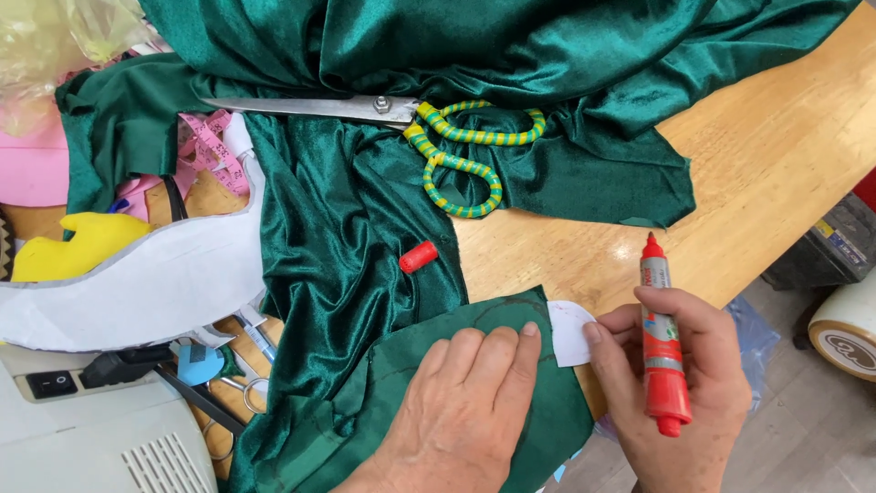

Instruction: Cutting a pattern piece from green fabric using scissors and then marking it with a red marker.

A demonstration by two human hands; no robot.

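Down at the lower middle of the frame, the left hand [465, 406] lay flat, fingers spread and pressed on a folded piece of green fabric [511, 319] that bore a faint drawn curve. Just to its right, the right hand [680, 393] was closed around a red marker [662, 342], its tip pointing up toward the frame's top and its wide end sticking out below the fingers; a pale label band wrapped the marker's barrel. The thumb and forefinger of that hand also pinched a small white paper piece [570, 333] lying at the fabric's edge. The marker's red cap [418, 256] rested apart on the larger spread of green satin cloth [347, 210] in the middle of the frame. Higher up, scissors [401, 128] with yellow-and-green wrapped handles lay on the cloth, blades pointing left. A pink measuring tape [214, 146] curled at the upper left, near a yellow foam shape [78, 246] and a white paper pattern [155, 283]. A wooden table [776, 155] showed at the right, and a roll with a round label [849, 329] sat at the right edge.
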